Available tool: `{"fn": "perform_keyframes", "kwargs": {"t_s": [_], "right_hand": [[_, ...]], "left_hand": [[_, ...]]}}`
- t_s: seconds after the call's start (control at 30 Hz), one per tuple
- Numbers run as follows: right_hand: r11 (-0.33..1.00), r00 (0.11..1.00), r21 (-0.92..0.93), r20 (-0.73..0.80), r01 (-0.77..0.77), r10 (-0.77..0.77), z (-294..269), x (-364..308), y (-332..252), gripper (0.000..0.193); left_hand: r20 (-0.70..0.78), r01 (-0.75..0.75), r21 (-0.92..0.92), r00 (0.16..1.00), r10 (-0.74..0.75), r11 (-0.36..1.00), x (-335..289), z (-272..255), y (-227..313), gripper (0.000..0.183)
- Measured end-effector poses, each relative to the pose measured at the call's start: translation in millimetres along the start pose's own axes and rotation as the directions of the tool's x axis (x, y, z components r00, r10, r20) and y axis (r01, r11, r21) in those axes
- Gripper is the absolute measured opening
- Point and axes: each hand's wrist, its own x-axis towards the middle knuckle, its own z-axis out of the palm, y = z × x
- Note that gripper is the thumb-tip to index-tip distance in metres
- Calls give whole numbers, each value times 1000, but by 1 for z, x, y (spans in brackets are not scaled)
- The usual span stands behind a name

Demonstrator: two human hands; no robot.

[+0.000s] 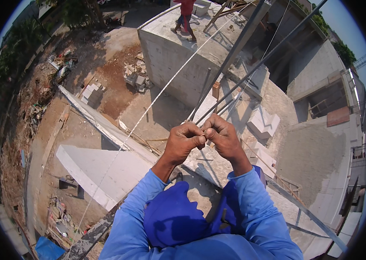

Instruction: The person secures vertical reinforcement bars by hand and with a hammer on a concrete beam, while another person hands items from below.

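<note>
Both of my hands are raised in front of my chest, their fingertips meeting. My left hand [184, 142] is closed in a pinch, thumb against the bent fingers. Touching it, my right hand [222, 137] pinches at the same spot. Something tiny and thin shows between the fingertips, too small to name. Just beyond my fingers, the lower end of a dark metal bar [258, 63] slants down from the upper right. A white twisted rope [165, 87] runs diagonally past the left side of my hands.
Far below lies a dirt yard with stacked blocks [92, 94]. A person in red [186, 15] stands on a concrete slab [161, 26] ahead. White blocks [263, 122] rest to the right, beside a rendered wall [315, 149]. A pale wall top [100, 167] juts up at lower left.
</note>
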Motion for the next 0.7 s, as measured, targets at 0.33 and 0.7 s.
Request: {"fn": "perform_keyframes", "kwargs": {"t_s": [0.33, 0.7], "right_hand": [[982, 999, -191, -37, -1, -6, 5, 5, 19, 26], [903, 999, -427, 1, -44, 49, 29, 18, 18, 14]], "left_hand": [[-35, 141, -188, 988, -150, 972, -11, -8, 0, 19], [-79, 121, -293, 986, -150, 948, -38, -41, -18, 17]]}}
